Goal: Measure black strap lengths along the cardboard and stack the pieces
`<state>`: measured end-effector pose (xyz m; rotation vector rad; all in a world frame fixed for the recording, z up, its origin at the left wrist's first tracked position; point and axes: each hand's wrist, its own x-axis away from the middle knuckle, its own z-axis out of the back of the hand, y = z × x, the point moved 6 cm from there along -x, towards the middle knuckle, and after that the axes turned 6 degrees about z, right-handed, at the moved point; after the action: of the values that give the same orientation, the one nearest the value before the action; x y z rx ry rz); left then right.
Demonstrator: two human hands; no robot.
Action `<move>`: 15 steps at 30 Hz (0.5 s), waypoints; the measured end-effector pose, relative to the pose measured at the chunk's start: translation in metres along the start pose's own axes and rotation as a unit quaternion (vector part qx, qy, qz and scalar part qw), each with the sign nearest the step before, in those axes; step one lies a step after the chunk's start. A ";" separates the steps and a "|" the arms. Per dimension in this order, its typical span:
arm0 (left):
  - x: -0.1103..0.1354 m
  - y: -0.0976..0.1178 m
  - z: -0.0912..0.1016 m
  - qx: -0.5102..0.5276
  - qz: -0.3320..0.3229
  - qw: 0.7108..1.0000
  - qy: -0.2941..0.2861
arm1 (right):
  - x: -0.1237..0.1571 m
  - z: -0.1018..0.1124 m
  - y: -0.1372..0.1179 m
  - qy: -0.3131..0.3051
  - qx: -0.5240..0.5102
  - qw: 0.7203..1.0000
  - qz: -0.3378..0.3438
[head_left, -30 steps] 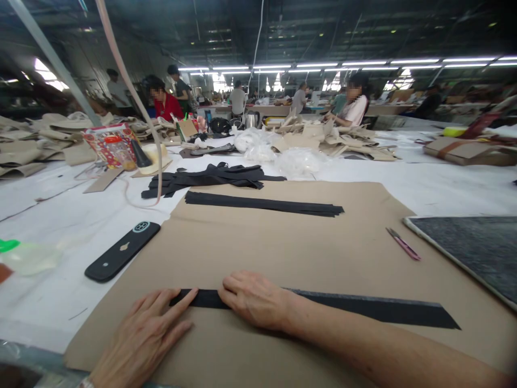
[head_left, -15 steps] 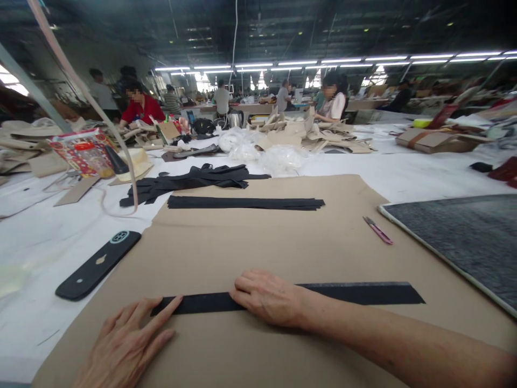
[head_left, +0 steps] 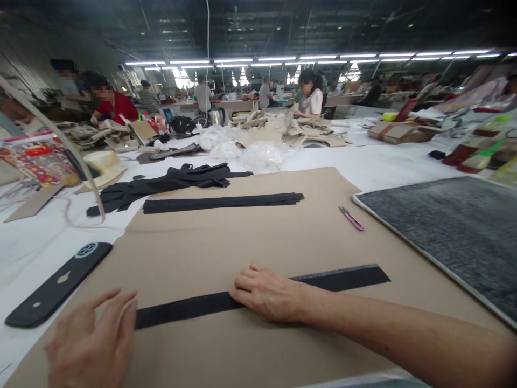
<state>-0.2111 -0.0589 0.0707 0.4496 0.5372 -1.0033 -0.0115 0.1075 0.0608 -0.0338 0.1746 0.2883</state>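
Observation:
A long black strip [head_left: 186,311] of fabric-like material lies flat across a tan sheet [head_left: 226,242]. My right hand [head_left: 264,293] rests on its middle with the fingers curled and pressed together at the strip, covering part of it. Beyond that wrist the strip's right part shows a paler upper edge. At the strip's left end, my left hand [head_left: 95,337] is slightly blurred, its fingers apart and nothing seen in them. Whether its fingertips touch the strip I cannot tell. Farther back lie a neat stack of black strips [head_left: 222,202] and a loose heap of black strips [head_left: 169,183].
Pink-handled thread snips [head_left: 352,220] lie on the sheet at right, near a dark grey, pale-edged board [head_left: 440,221]. A black phone [head_left: 60,283] lies at left. Clear plastic bags [head_left: 262,155] and tan scraps [head_left: 278,129] are piled farther back. Several people work behind.
My left hand has drawn back leftward from the strip's end, its fingers lifting off. My right hand stays on the strip. The view has turned slightly right and tilted.

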 end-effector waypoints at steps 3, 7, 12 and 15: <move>0.004 0.088 -0.021 0.090 -0.159 0.979 -0.091 | -0.001 -0.002 0.000 0.008 0.013 1.000 -0.002; 0.021 0.144 -0.041 0.127 -0.208 0.963 -0.111 | 0.003 -0.004 0.000 0.020 0.013 1.000 0.000; 0.024 0.137 -0.049 0.118 -0.231 0.956 -0.139 | 0.023 -0.002 0.005 0.025 0.017 1.000 -0.003; 0.024 0.134 -0.053 0.091 -0.255 0.949 -0.160 | 0.039 0.000 0.008 0.022 0.016 1.000 -0.009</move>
<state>-0.0948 0.0183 0.0289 0.3039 0.2687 -1.6002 0.0227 0.1260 0.0539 -0.0093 0.2234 0.2667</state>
